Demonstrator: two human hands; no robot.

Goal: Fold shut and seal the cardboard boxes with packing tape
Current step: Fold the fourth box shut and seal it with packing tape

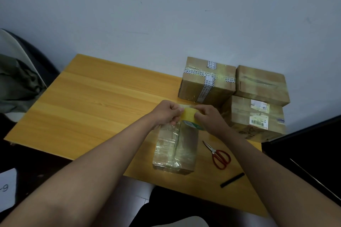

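- Yellow tape roll [190, 115] gripped by my right hand [209, 119]; left hand [167, 111] pinches its free end.
- Risk: strip wrinkles or self-sticks above the cardboard box [175, 150], weak seal.

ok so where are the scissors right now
In the head view the red-handled scissors lie flat on the wooden table, just right of the taped box being sealed, with a black stick nearer the table's front edge.

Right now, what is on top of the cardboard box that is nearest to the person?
Shiny clear tape covers the top of the nearest box. At its far end both hands hold the tape roll: left hand, right hand. The hands and roll hide that end.
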